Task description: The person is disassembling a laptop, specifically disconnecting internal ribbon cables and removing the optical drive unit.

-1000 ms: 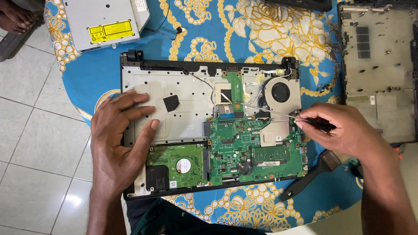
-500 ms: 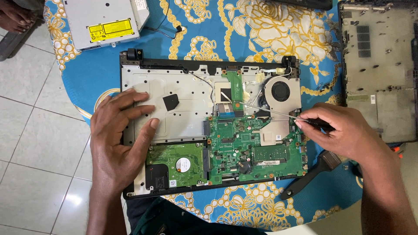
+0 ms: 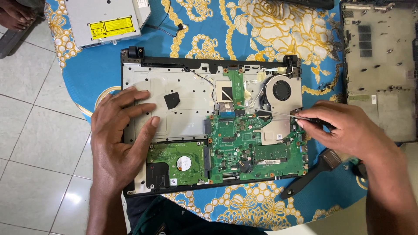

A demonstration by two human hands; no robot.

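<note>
head view: shows an opened laptop base (image 3: 183, 87) lying flat on a round table under a blue and gold flowered cloth (image 3: 209, 26), set above pale floor tiles (image 3: 26, 130). left hand (image 3: 115, 139) flat on the silver plate of the base, fingers spread apart, palm down, gripping nothing, seemingly steadying the chassis. right hand (image 3: 348, 130) at the right edge of the base, fingers pinched together on the black handle of a screwdriver (image 3: 265, 111). thin metal shaft slanted leftward over the green motherboard (image 3: 244, 139), passing just below the round fan (image 3: 282, 90), tip near the blue ribbon connector (image 3: 226, 109) at the top of the board; cannot tell whether touching it. hard drive (image 3: 178, 163) seated in the lower left bay, just beside the left thumb. optical drive (image 3: 109, 21) well apart on the cloth at top left, grey bottom cover (image 3: 379, 65) off to the right, black-handled brush (image 3: 311, 174) lying on the cloth under the right wrist. judged from this: work at the connector or a fastener near it, board in place in the base. calls for a light, steady tip, kept off the small parts around it, with the left palm holding the base from sliding.
</note>
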